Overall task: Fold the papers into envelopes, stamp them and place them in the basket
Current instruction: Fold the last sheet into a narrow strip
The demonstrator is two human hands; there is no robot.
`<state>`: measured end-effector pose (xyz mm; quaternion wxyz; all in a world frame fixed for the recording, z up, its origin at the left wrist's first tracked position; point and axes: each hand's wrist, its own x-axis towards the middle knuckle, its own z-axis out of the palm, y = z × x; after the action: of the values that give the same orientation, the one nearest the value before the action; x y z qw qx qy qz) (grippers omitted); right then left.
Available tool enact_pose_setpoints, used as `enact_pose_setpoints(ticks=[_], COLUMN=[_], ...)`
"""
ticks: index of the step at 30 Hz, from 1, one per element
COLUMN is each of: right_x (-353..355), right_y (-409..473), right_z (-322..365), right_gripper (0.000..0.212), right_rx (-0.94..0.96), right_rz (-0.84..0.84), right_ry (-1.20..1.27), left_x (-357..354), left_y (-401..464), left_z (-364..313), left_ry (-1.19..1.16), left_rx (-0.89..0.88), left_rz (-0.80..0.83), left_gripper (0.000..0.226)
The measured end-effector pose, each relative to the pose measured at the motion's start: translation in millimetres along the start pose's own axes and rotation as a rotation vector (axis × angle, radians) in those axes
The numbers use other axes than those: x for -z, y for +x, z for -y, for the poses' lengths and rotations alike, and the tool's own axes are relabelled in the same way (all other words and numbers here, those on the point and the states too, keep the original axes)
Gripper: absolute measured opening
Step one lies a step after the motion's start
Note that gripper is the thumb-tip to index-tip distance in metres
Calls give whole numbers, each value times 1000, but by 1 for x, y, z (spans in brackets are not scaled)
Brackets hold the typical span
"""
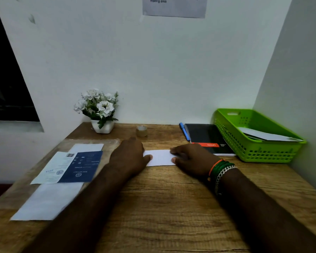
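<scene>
Both hands pressing folded paper point(160, 157), green basket point(252, 152) holding envelopes point(263, 136)

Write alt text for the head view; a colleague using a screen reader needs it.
Both hands, left hand and right hand, press flat on a folded white paper on a wooden desk. A green basket holding envelopes sits at right, loose papers at left.
</scene>
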<state>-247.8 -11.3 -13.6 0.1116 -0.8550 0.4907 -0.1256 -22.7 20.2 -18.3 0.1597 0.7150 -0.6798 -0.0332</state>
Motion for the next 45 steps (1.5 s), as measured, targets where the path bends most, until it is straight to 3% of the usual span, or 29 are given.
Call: enact_pose_setpoints(ticks=[4,11,16,22,25,27,29,36,41,45], right_x=[3,0,0,2,2,1,0,-1,-5,-4], right_y=[-1,2,3,3,3,4,5,9,10,8], right_z=[-4,4,1,-10,-10,-8,-7,-9,-2,3], right_gripper=[41,38,37,39,39,39,40,42,6,13], right_rx=[-33,-40,-73,-121,-104,-77,-61,-26,31,97], right_rz=[-28,-29,-42,-144,-147,-107,-76,-46,-97,-213], right_ry=[-36,-82,-42,-55,-41,-40,-57,-56,108,301], left_x=[1,-10,-2,5,2,-2,-5,0,7,6], left_y=[-1,-7,-4,2,-1,-2,-1,0,-6,-11], left_z=[0,-19,-10,12,11,9,9,9,-7,-19], left_ry=[103,-17,-106,-16,-106,-74,-13,-25,-147,-271], left_rx=[33,-266,-44,162,139,94,63,77,-45,-185], left_rz=[-34,98,32,-91,-66,-2,29,120,-49,-153], left_gripper=[49,58,53,42,54,77,87,61,23,7])
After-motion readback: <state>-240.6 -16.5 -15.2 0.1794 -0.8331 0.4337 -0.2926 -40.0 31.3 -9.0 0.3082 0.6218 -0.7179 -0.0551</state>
